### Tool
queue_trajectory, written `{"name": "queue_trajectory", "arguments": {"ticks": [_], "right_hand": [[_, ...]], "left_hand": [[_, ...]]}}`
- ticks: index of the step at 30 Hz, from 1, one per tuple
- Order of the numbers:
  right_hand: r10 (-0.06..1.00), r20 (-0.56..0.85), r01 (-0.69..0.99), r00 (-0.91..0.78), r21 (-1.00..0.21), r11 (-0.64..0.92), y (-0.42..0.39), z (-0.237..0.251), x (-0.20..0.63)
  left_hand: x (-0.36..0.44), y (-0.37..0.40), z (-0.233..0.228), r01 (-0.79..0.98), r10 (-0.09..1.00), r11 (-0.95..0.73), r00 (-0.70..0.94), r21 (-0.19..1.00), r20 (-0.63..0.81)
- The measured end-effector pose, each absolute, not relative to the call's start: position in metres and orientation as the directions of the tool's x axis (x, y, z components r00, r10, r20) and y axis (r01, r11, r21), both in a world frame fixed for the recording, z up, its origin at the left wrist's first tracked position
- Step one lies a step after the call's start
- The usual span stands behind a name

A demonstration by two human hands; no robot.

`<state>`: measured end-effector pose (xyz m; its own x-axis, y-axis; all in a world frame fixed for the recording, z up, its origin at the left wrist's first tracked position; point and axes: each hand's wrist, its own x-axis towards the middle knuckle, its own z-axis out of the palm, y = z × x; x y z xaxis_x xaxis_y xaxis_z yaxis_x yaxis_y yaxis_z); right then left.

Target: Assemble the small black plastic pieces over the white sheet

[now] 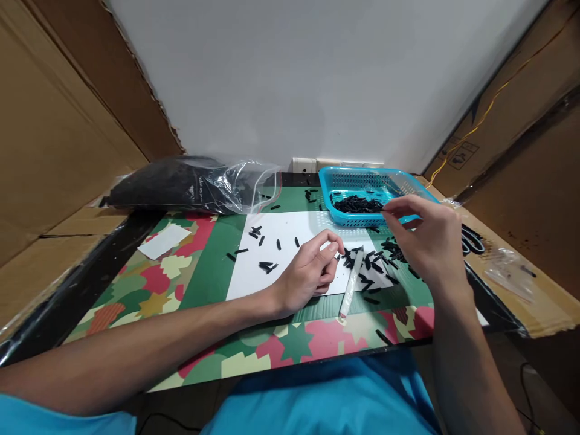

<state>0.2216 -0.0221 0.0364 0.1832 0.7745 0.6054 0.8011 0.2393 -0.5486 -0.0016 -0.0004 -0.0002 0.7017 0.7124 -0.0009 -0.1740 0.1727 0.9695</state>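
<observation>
Head view: saw both hands well apart from each other above a green mat (pixel 208 260) with patterned borders. Found the left hand (pixel 310 266) low over the front part of a white sheet (pixel 247 278), fingers loosely curled, thumb close to the forefinger, just beside a loose cluster of black pieces (pixel 377 266); could not tell whether gripping anything. Found the right hand (pixel 430 238) raised at the front right of a blue basket (pixel 351 220), hiding part of it, tips of thumb and forefinger brought together; could not make out for certain any piece between them.

Saw many more black pieces heaped inside the basket, some scattered over the left half of the sheet, and a few behind it on the mat. Noticed a slim pale strip (pixel 351 284) lying aslant between the hands, far end among the clustered pieces, near end on the patterned front border.

Farther back on the left, saw a clear plastic bag (pixel 172 181) bulging with dark contents; nearer, a small white slip (pixel 164 241). On the far right, noted a small crumpled clear packet (pixel 510 272) lying on cardboard (pixel 553 305), and higher up, a yellow wire (pixel 487 112).
</observation>
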Motion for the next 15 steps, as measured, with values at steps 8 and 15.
{"name": "queue_trajectory", "arguments": {"ticks": [8,15], "right_hand": [[0.822,0.561,0.75,0.099,-0.585,0.309,-0.033,0.025,0.202],[0.944,0.291,0.583,-0.154,-0.745,0.324,-0.063,0.013,0.155]], "left_hand": [[-0.001,0.006,-0.004,-0.22,0.759,0.231,0.65,0.948,-0.035],[-0.001,0.013,0.003,-0.295,0.864,0.261,0.497,0.919,-0.086]]}}
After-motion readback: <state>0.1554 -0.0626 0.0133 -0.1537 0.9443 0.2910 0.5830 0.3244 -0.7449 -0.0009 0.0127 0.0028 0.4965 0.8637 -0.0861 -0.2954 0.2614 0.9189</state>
